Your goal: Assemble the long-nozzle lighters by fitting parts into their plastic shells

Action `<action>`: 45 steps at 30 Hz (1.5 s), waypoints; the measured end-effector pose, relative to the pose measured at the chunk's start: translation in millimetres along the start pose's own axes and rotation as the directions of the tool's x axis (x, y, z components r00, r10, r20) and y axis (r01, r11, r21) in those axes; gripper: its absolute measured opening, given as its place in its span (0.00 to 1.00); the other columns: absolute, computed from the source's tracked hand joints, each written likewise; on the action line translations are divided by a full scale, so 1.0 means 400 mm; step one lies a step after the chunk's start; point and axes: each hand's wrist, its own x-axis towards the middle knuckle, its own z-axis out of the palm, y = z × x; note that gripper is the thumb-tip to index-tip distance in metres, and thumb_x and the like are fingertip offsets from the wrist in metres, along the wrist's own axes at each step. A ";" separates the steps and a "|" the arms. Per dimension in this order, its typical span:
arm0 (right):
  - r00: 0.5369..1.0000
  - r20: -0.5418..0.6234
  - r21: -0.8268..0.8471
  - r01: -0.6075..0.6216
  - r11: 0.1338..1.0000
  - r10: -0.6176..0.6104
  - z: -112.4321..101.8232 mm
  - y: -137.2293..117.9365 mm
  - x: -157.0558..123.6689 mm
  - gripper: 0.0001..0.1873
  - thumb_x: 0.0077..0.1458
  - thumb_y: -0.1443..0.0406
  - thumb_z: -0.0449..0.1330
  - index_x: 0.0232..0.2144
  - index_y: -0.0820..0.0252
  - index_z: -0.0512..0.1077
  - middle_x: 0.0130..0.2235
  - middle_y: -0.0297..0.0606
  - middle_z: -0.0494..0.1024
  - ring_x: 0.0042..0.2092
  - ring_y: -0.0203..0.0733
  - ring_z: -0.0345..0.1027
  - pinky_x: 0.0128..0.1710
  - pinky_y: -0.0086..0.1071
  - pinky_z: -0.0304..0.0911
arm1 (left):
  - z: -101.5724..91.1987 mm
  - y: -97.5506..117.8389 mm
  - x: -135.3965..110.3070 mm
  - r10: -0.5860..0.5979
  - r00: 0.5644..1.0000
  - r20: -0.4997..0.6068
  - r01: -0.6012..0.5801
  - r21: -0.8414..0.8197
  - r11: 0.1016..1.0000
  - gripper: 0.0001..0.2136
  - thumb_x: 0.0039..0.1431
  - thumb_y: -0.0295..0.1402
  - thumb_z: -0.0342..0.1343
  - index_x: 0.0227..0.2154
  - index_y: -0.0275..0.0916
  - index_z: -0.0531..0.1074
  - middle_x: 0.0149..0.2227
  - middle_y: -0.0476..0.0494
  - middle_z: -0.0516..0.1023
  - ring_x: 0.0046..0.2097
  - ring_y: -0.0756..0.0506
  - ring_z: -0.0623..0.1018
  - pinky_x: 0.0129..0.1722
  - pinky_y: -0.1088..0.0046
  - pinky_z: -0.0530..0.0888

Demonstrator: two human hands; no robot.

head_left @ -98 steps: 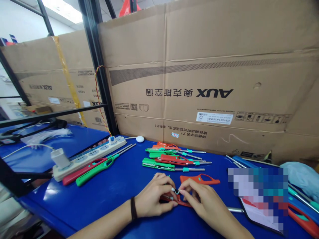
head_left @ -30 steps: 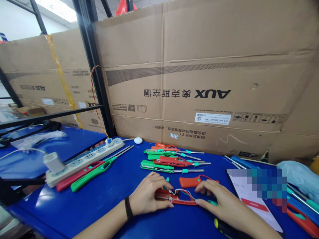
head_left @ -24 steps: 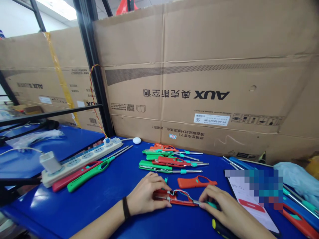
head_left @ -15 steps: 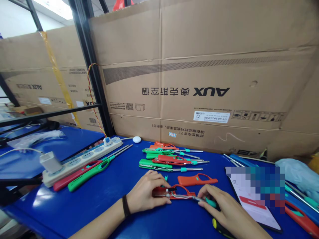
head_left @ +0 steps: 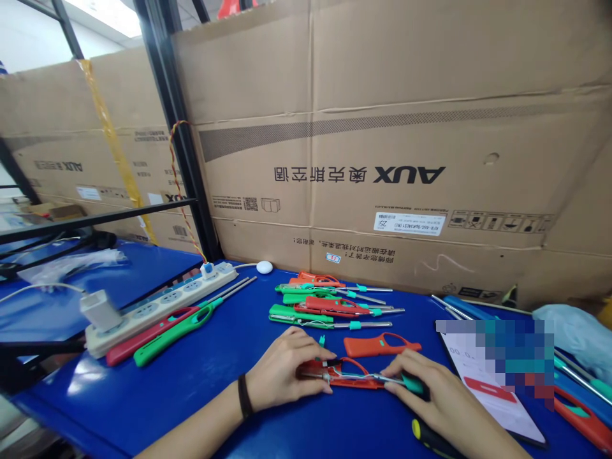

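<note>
Wire-strung open red lighter shell (head_left: 351,384) — left hand (head_left: 287,366) pressing it, right grip (head_left: 430,395) clenched on teal-collared tube (head_left: 389,379)

A workshop — open lighter casings (head_left: 335,305), blue workbench (head_left: 191,389).

Power strip (head_left: 162,312) | AUX cardboard carton (head_left: 382,140) | smartphone (head_left: 492,395) | blue workbench (head_left: 143,408)

My left hand (head_left: 287,366) lies palm down, near and centre, its fingers (head_left: 310,357) curled forward and to the right. My right hand (head_left: 430,392) comes in from the near right, fingers (head_left: 396,370) pinched together, just apart from the left. Both forearms (head_left: 191,433) angle in from the near edge.
</note>
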 end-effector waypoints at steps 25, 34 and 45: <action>0.998 0.044 -0.053 -0.032 0.998 0.034 -0.003 -0.001 -0.007 0.08 0.60 0.58 0.53 0.33 0.49 0.71 0.37 0.31 0.77 0.39 0.42 0.72 0.38 0.31 0.63 | 0.014 -0.005 -0.002 -0.027 1.000 -0.012 0.026 -0.108 0.994 0.12 0.56 0.39 0.62 0.42 0.42 0.77 0.40 0.46 0.78 0.40 0.46 0.75 0.41 0.72 0.69; 0.999 -0.021 -0.096 0.029 0.995 -0.031 0.006 -0.002 -0.006 0.06 0.60 0.59 0.54 0.34 0.49 0.70 0.41 0.33 0.75 0.45 0.45 0.68 0.48 0.39 0.60 | 0.004 0.006 0.001 -0.044 0.998 0.048 0.047 -0.062 0.997 0.10 0.58 0.37 0.61 0.41 0.42 0.77 0.44 0.46 0.76 0.42 0.45 0.74 0.42 0.71 0.70; 1.000 0.008 -0.031 0.027 0.999 -0.027 0.019 0.007 -0.004 0.05 0.59 0.59 0.56 0.37 0.50 0.69 0.43 0.34 0.74 0.46 0.43 0.68 0.47 0.35 0.62 | 0.012 -0.007 -0.001 0.041 0.999 0.021 -0.040 -0.068 0.997 0.10 0.58 0.36 0.62 0.42 0.42 0.75 0.43 0.47 0.79 0.41 0.46 0.76 0.44 0.70 0.65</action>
